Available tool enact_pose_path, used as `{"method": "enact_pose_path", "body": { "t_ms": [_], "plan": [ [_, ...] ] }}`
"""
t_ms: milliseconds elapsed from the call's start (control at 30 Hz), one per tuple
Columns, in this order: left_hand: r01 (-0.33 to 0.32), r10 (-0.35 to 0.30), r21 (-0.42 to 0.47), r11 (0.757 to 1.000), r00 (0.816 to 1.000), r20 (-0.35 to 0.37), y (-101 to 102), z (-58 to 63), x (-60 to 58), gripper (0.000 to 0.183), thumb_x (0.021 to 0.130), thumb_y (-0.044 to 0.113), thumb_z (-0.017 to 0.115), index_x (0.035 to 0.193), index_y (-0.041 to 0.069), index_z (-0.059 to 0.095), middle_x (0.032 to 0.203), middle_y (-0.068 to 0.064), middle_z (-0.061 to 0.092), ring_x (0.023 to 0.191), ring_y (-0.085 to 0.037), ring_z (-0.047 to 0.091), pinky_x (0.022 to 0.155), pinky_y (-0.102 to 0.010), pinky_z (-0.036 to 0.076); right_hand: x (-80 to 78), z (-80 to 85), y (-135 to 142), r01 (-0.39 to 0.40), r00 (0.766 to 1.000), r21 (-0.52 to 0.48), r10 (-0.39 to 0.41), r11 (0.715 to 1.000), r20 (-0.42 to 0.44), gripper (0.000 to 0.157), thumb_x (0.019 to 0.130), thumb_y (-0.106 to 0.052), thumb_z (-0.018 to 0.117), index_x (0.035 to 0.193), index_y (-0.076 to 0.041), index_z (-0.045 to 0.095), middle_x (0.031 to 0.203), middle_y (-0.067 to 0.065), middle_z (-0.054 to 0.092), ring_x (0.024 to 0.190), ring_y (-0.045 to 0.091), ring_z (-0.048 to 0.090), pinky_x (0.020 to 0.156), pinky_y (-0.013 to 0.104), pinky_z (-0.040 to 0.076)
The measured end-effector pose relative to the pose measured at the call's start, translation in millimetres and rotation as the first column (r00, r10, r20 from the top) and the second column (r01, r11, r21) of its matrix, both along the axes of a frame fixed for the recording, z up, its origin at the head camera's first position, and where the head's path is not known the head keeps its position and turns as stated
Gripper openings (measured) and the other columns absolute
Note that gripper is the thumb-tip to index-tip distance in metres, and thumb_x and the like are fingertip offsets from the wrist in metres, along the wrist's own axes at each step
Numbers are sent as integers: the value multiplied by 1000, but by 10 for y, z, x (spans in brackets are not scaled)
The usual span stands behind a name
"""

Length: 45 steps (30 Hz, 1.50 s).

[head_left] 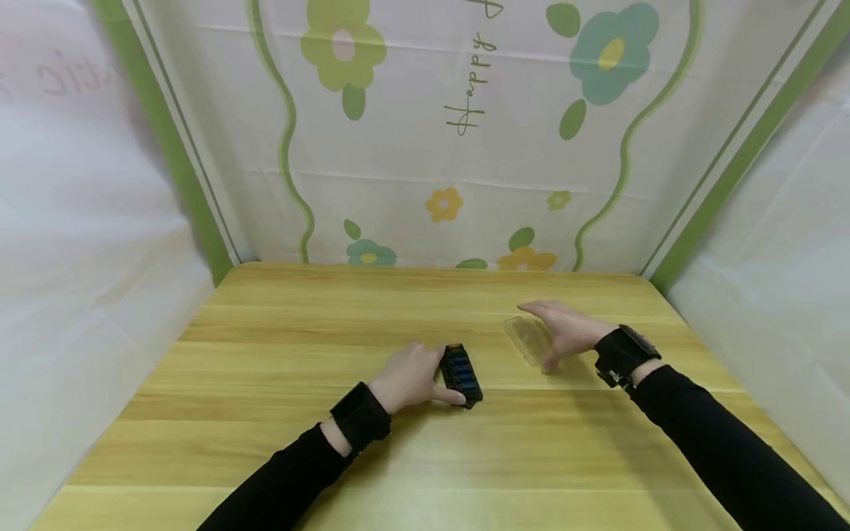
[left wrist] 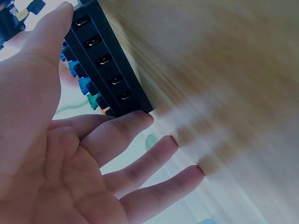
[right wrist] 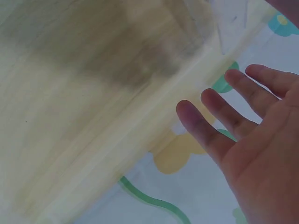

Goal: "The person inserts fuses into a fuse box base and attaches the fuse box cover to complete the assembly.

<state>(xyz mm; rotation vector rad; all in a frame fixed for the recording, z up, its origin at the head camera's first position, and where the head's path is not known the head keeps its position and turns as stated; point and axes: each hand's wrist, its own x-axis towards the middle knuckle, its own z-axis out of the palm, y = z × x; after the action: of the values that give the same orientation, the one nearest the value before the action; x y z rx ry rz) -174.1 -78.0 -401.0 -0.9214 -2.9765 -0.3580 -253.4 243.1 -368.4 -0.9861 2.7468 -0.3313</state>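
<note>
A black fuse block (head_left: 461, 375) with a row of small blue pieces and an orange one at its far end lies on the wooden table. My left hand (head_left: 412, 377) pinches it end to end between thumb and index finger. Metal contacts show in the slots along its side (left wrist: 103, 59) in the left wrist view, where the other fingertips reach down to the table. To the right, a clear plastic cover (head_left: 524, 338) lies under my right hand (head_left: 569, 333). That hand's fingers are straight and spread, with thumb and fingertips around the cover's outline.
The wooden table (head_left: 299, 457) reaches back to a white flower-printed cloth (head_left: 405, 140). White cloth walls stand at the left (head_left: 99, 258) and right (head_left: 783, 221).
</note>
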Motion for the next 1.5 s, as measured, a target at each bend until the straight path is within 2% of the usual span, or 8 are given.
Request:
{"method": "enact_pose_path", "body": {
  "t_ms": [367, 567, 967, 1333, 1500],
  "plan": [
    [-7, 7, -7, 1000, 1000, 3, 4, 15, 0, 99, 69, 73, 64, 136, 2, 50, 79, -3, 58, 63, -10, 50, 55, -22, 41, -62, -59, -9, -41, 999, 7, 41, 999, 2, 108, 57, -20, 89, 146, 2, 31, 143, 20, 37, 129, 41, 32, 101, 50, 27],
    [-6, 6, -14, 1000, 1000, 4, 5, 17, 6, 99, 70, 74, 63, 137, 3, 49, 79, -2, 58, 63, -10, 50, 56, -22, 41, -106, -97, -5, -42, 999, 34, 42, 999, -1, 108, 57, -23, 89, 145, 3, 33, 143, 19, 38, 128, 39, 36, 100, 48, 29],
    [-12, 12, -5, 1000, 1000, 7, 8, 17, 8, 99, 69, 74, 64, 138, 4, 49, 79, -1, 58, 63, -9, 49, 54, -21, 40, -130, -107, -78, -31, 999, 16, 31, 999, 42, 104, 57, -19, 88, 142, 8, 35, 141, 20, 40, 125, 37, 41, 99, 44, 32],
    [-12, 12, -4, 1000, 1000, 13, 8, 24, 13, 99, 69, 73, 65, 137, 2, 50, 80, -3, 59, 63, -10, 50, 56, -21, 41, -102, -112, -105, -32, 998, -41, 34, 999, 43, 99, 60, -25, 89, 140, 5, 40, 135, 18, 46, 123, 38, 43, 97, 46, 33],
    [-12, 12, 1, 1000, 1000, 16, 15, 33, 16, 98, 69, 72, 65, 136, 3, 50, 80, -2, 59, 65, -10, 51, 58, -22, 43, -88, -132, -110, -40, 999, -52, 41, 998, 11, 98, 61, -30, 88, 140, 3, 40, 134, 17, 47, 121, 36, 44, 95, 45, 35]
  ]
}}
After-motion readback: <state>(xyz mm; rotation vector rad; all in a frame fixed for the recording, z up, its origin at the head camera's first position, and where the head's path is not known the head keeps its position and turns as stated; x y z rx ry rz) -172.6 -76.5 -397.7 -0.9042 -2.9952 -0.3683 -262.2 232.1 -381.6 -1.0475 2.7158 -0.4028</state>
